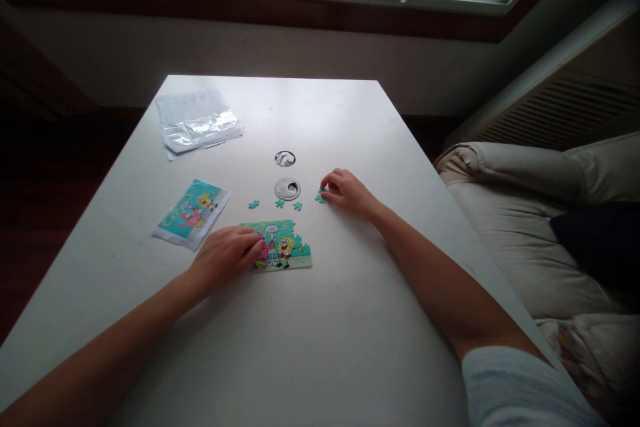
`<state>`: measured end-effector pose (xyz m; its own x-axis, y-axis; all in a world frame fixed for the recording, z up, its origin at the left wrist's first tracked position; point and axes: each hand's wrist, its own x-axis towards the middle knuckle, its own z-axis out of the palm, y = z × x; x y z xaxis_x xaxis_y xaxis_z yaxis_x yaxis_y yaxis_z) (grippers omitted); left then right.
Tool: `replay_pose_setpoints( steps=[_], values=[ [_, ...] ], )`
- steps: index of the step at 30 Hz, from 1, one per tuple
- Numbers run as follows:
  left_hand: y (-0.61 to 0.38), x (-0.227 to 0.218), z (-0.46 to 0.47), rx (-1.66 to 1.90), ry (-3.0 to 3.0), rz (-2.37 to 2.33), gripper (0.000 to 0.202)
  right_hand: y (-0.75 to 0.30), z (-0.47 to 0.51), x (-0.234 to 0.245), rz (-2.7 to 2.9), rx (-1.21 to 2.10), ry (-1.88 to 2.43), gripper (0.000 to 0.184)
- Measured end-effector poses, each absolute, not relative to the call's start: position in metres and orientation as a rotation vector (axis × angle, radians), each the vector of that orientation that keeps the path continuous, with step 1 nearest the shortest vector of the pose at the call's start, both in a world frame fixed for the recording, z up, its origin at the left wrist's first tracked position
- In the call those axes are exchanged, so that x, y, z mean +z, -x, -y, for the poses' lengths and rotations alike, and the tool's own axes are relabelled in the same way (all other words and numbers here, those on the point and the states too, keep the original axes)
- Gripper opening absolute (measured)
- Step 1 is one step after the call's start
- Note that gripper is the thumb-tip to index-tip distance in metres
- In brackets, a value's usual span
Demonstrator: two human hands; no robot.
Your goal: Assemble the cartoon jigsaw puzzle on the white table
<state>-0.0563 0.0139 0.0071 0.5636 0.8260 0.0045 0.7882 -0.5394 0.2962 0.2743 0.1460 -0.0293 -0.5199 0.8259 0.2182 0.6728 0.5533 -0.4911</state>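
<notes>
A partly assembled jigsaw puzzle (286, 248) with cartoon figures lies on the white table, with a stepped gap at its upper right corner. My left hand (227, 255) rests over its left end, fingers extended across the surface and hiding part of the picture. To the upper right of the puzzle, my right hand (347, 192) has thumb and forefinger on a teal puzzle piece (320, 199) at the tabletop. Loose teal pieces lie in a row above the puzzle: one puzzle piece (254, 204) at left, then a second piece (280, 203) and a third piece (298, 206).
A picture sheet (193, 213) with similar characters lies left of the puzzle. Farther back are papers in a clear plastic sleeve (197, 121). Two round table openings, a far hole (285, 159) and a near grommet (283, 189), sit mid-table. A cushioned sofa (520, 233) stands at right.
</notes>
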Motion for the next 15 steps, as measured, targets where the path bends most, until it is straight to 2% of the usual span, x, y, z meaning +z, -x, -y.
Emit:
replay_pose_setpoints(
  steps=[7,12,15],
  values=[
    [0.059,0.002,-0.012,0.181,-2.612,-1.408,0.043,-0.265,-0.140,-0.037,2.271,0.385,1.216,0.005],
    [0.058,0.000,-0.009,0.326,-2.726,-1.408,0.040,-0.272,-0.142,-0.033,2.265,0.532,1.123,0.018],
    [0.055,-0.001,-0.005,0.442,-2.751,-1.361,0.032,-0.278,-0.143,-0.027,2.303,0.663,1.073,0.020]
  ],
)
